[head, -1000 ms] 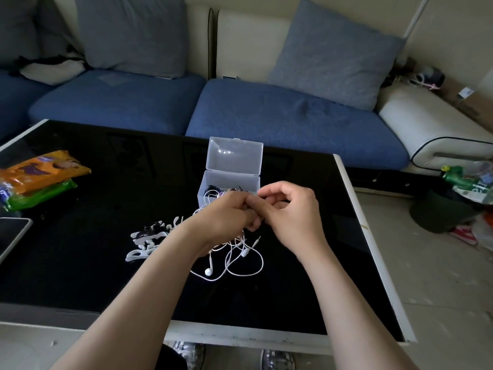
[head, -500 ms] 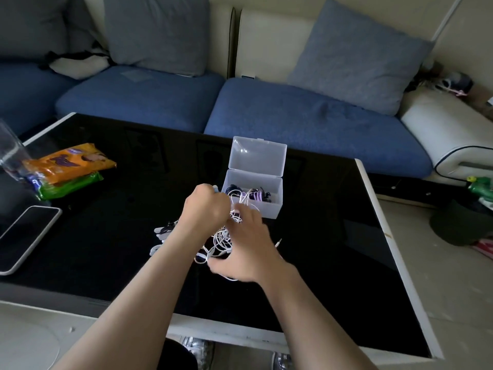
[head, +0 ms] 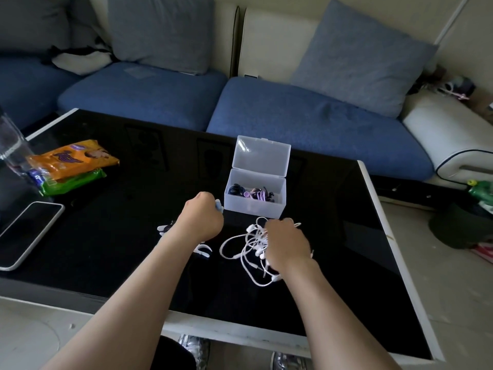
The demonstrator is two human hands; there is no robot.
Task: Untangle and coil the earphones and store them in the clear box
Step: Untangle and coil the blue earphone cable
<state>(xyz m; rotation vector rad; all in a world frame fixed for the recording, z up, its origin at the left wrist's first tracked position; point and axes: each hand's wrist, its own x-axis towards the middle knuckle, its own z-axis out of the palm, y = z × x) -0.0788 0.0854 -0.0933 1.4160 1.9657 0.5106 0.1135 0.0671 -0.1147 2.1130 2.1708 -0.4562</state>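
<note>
White earphones [head: 246,253] bunch in the right hand [head: 286,245]; left hand [head: 204,220] fisted; clear box [head: 254,202] holds purple-black earphones.

An orange snack packet [head: 73,158] is stacked on a green packet [head: 72,182] at the black table's [head: 114,236] far left, beside a clear bottle [head: 12,145]. A phone [head: 25,233] is laid face up nearer. Grey-blue cushions [head: 360,57] are propped on the blue sofa [head: 306,124] beyond.

The white earphones [head: 249,249] lie in a loose tangle of looping cord at centre frame, right of the middle. Just above them stands the clear box [head: 254,200], its lid hinged upright, with dark and purple coiled earphones [head: 253,194] inside.
</note>
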